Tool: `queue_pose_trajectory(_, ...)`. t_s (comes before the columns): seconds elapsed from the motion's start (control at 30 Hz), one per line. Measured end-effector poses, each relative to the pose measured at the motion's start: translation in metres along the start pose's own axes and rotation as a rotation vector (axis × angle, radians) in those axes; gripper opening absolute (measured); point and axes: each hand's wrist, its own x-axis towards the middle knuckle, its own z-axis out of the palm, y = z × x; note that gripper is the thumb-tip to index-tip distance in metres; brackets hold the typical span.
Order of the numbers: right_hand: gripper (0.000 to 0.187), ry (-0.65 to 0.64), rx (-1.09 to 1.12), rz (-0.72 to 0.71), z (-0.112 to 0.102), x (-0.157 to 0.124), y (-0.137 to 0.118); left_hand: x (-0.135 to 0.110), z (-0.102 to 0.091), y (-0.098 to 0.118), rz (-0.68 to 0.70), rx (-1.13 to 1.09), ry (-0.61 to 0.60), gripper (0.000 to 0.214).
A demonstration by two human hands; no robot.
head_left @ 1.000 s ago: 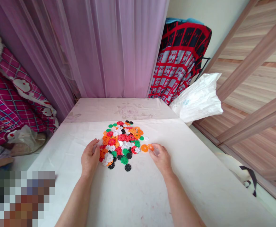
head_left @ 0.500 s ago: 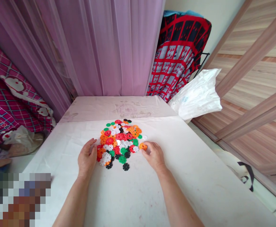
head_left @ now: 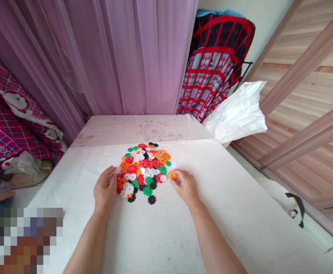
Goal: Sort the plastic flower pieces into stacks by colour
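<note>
A loose pile of plastic snowflake discs (head_left: 146, 163) in red, orange, green, white and black lies on the pale cloth. Many overlap, so those underneath are hidden. My left hand (head_left: 105, 190) rests at the pile's left edge, fingers loosely curved and apart, holding nothing that shows. On the opposite side, my right hand (head_left: 187, 186) lies with thumb and forefinger apart around an orange disc (head_left: 172, 175). The fingertips seem to touch that disc without a visible grip. A white disc (head_left: 174, 164) lies just beyond the right fingers, and a black disc (head_left: 151, 199) sits at the near edge.
The cloth-covered table (head_left: 155, 239) stretches out under both forearms. A white plastic bag (head_left: 237, 114) stands beyond its right edge. Purple curtains (head_left: 132, 57) hang behind, with a red patterned cloth (head_left: 212, 68) beside them. Wooden doors (head_left: 306, 95) are at right.
Both hands and the discs keep their places. Only the camera view has shifted very slightly.
</note>
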Motion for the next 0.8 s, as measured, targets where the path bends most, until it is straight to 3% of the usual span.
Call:
queue_pose_trajectory(0.27, 0.016, 0.039, 0.024, -0.019, -0.004, -0.001, -0.001, -0.001, 0.0, 0.005, 0.023, 0.004, 0.009, 0.029)
queue_pose_trajectory(0.4, 0.019, 0.07, 0.067, -0.091, 0.002, 0.005, -0.028, -0.001, 0.0, 0.008, 0.032, 0.006, 0.008, 0.029)
queue_pose_trajectory(0.63, 0.03, -0.163, 0.127, -0.282, 0.031, 0.047, -0.107, 0.0, 0.001, 0.006, 0.037, -0.035, 0.0, 0.029)
queue_pose_trajectory(0.8, 0.036, -0.367, 0.103, -0.403, 0.048, 0.074, -0.128, 0.0, 0.001, 0.004, 0.018, -0.049, 0.004, 0.031)
